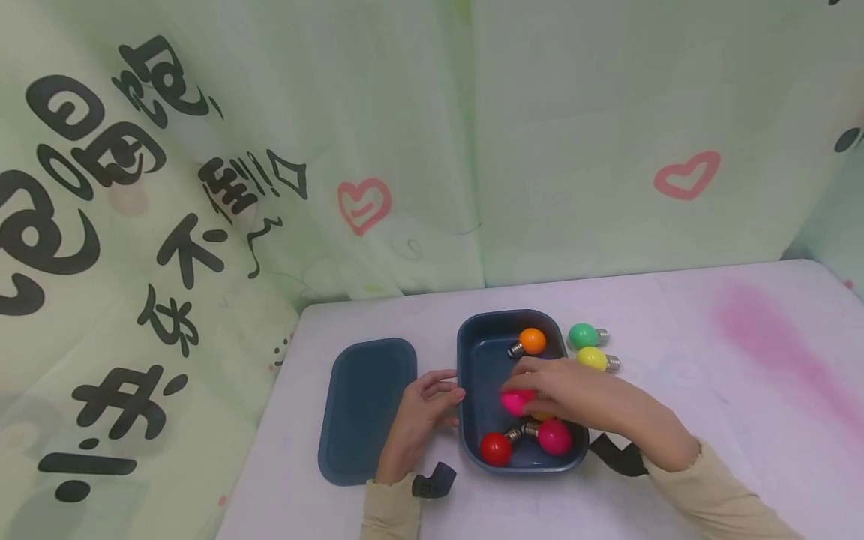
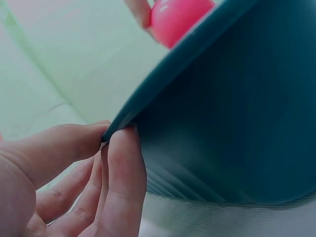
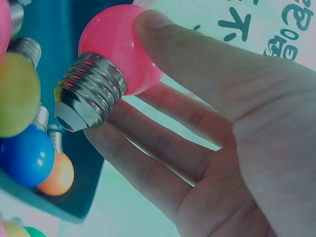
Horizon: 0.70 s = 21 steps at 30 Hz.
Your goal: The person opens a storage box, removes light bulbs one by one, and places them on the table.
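Note:
My left hand (image 1: pixel 420 416) pinches the left rim of a dark blue plastic box (image 1: pixel 482 360) between thumb and fingers; the left wrist view shows this grip on the rim closely. Over the box, my right hand (image 1: pixel 580 386) holds a pink light bulb (image 3: pixel 118 44) by its round glass, its silver screw base pointing away from the palm. Inside the box lie an orange bulb (image 1: pixel 532 341), a red bulb (image 1: pixel 496 448) and a deep pink bulb (image 1: pixel 555 436). A blue bulb (image 3: pixel 27 155) and a yellow bulb (image 3: pixel 19 94) show there in the right wrist view, mostly hidden in the head view.
Left of the box lies a flat dark blue lid (image 1: pixel 370 411). A green bulb (image 1: pixel 583 335) and another yellow bulb (image 1: pixel 592 358) rest on the white table (image 1: pixel 675 360), just right of the box. A printed curtain (image 1: pixel 574 150) hangs behind the table.

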{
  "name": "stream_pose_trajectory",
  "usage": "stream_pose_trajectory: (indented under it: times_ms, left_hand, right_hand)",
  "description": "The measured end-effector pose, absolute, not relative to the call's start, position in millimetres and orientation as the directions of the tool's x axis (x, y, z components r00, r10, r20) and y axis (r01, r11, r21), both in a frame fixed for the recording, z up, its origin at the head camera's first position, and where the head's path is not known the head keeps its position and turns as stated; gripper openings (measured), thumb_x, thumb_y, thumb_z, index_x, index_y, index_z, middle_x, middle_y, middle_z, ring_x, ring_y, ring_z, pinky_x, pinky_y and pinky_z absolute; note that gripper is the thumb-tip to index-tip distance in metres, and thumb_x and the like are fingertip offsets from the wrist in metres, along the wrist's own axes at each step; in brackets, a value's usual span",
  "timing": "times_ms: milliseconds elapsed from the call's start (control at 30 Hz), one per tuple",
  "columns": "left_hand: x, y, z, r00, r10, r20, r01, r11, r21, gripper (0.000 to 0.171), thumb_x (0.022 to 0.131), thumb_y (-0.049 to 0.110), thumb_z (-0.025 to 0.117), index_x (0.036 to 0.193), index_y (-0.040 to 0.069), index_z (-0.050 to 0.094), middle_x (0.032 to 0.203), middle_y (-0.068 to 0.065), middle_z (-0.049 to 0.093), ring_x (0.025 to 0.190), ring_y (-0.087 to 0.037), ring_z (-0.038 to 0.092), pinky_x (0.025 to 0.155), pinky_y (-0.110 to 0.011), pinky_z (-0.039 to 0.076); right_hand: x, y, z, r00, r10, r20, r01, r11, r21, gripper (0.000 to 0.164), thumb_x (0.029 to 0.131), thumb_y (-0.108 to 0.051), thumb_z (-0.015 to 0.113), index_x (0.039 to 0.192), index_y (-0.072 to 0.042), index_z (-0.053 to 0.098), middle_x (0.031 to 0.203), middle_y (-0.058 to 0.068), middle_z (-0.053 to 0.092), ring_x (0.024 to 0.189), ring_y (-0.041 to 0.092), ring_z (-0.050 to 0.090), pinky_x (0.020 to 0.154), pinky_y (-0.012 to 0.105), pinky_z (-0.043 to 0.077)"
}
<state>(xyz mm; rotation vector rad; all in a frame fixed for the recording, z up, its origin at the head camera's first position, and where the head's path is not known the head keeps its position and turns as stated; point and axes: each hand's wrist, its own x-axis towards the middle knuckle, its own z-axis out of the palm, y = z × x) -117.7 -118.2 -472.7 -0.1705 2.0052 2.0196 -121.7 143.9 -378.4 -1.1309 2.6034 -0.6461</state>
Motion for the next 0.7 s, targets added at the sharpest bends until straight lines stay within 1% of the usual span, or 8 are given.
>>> stream_pose_trajectory:
  times_ms: [200, 467, 633, 700]
  left_hand:
    - [-117, -118, -472, -0.953, 0.115, -0.279, -0.280, 0.008, 0.960, 0.044, 0.089, 0.022, 0.075, 0.128, 0.009, 0.062, 0.108, -0.009, 0.069, 0.092, -0.020, 0.067, 0.072, -0.031, 0.060]
    - [-116, -118, -472, -0.955, 0.117, -0.272, -0.271, 0.025, 0.962, 0.045, 0.089, 0.025, 0.075, 0.129, 0.010, 0.062, 0.110, -0.010, 0.068, 0.093, -0.019, 0.067, 0.073, -0.031, 0.060]
    - [-116, -118, -472, -0.955, 0.116, -0.275, -0.274, 0.024, 0.962, 0.045, 0.089, 0.025, 0.076, 0.129, 0.010, 0.062, 0.109, -0.009, 0.068, 0.092, -0.019, 0.067, 0.074, -0.031, 0.060]
    - [-115, -118, -472, -0.954, 0.114, -0.278, -0.277, 0.023, 0.961, 0.045, 0.088, 0.025, 0.076, 0.128, 0.010, 0.063, 0.109, -0.009, 0.069, 0.092, -0.019, 0.067, 0.074, -0.031, 0.060]
  right_hand:
    - [-117, 158, -375, -0.683, -0.731, -0.006, -0.651, 0.612, -0.450, 0.034, 0.084, -0.020, 0.079, 0.117, -0.017, 0.071, 0.115, 0.001, 0.063, 0.095, 0.012, 0.066, 0.078, 0.025, 0.059]
    - [-112, 171, -373, -0.704, -0.711, 0.003, -0.643, 0.635, -0.428, 0.034, 0.083, -0.022, 0.081, 0.116, -0.020, 0.072, 0.111, -0.002, 0.064, 0.093, 0.013, 0.066, 0.074, 0.024, 0.059]
    - [-109, 177, -374, -0.716, -0.698, 0.018, -0.640, 0.646, -0.415, 0.033, 0.083, -0.023, 0.081, 0.115, -0.019, 0.072, 0.109, -0.004, 0.064, 0.095, 0.014, 0.065, 0.077, 0.027, 0.059]
    - [-108, 180, -373, -0.728, -0.686, 0.006, -0.624, 0.659, -0.421, 0.034, 0.082, -0.023, 0.081, 0.115, -0.018, 0.073, 0.108, -0.004, 0.064, 0.097, 0.014, 0.065, 0.077, 0.027, 0.059]
